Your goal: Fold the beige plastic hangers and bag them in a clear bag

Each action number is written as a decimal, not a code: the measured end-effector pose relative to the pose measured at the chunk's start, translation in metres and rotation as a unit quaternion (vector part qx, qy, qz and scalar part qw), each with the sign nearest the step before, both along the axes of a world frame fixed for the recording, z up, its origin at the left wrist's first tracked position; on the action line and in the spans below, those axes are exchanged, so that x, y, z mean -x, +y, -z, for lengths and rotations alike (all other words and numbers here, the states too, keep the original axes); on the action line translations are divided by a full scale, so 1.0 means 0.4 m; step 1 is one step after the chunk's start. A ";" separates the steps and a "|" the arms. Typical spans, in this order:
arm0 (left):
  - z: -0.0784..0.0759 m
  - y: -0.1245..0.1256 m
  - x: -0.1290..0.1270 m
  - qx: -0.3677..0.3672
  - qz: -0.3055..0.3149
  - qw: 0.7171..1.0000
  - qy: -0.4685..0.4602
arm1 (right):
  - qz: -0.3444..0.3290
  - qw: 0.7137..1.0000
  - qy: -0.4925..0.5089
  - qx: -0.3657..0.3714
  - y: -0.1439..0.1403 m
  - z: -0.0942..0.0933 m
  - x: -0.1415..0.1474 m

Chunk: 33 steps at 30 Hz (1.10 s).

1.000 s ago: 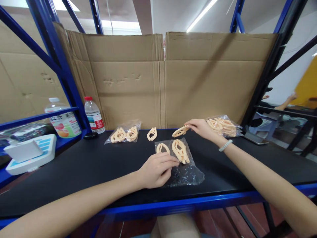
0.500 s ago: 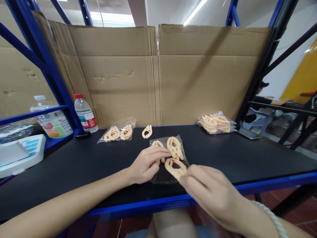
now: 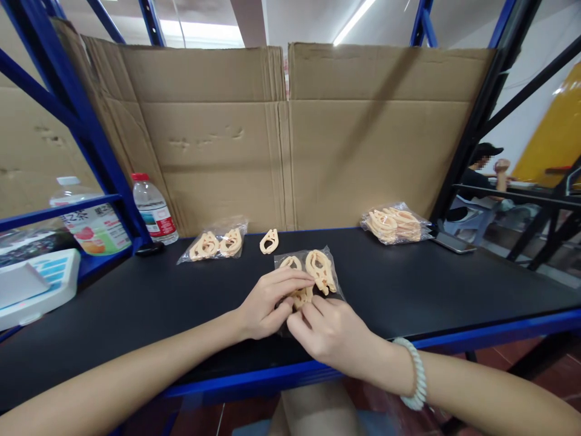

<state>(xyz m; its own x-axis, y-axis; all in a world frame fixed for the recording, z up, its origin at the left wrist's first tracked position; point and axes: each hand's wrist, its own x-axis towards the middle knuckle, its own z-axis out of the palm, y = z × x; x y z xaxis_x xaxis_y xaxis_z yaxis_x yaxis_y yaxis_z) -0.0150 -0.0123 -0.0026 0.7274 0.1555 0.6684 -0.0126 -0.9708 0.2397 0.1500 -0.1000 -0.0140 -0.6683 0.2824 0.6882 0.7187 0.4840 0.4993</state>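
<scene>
Where both hands meet at frame centre, left hand (image 3: 263, 306) pinching clear bag (image 3: 313, 272) mouth, right hand (image 3: 333, 330) gripping peach clip (image 3: 302, 297) at the opening, sealed bag (image 3: 218, 243) upper left.

We find bare worktop (image 3: 408, 284) right of our hands, up to the filled bag (image 3: 396, 225) and phone (image 3: 451, 243). Leftward, a sealed bag (image 3: 215, 243), loose clip (image 3: 269, 241) and bottle (image 3: 153, 209) crowd the cardboard wall (image 3: 281, 133).

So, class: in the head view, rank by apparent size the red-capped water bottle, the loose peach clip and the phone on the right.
1. red-capped water bottle
2. phone
3. loose peach clip
The phone lies flat and foreshortened, so its rank is unsure.
</scene>
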 end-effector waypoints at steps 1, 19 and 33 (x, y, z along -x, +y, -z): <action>0.002 0.002 0.001 0.004 -0.002 1.000 -0.003 | 0.010 1.000 0.002 0.005 0.009 0.003 0.003; 0.007 -0.018 -0.012 -0.011 -0.037 0.999 -0.018 | -0.075 0.980 0.091 0.159 0.020 -0.071 -0.073; 0.018 -0.031 -0.024 -0.051 -0.060 0.997 0.009 | 0.052 0.940 -0.075 0.330 0.539 -0.135 0.026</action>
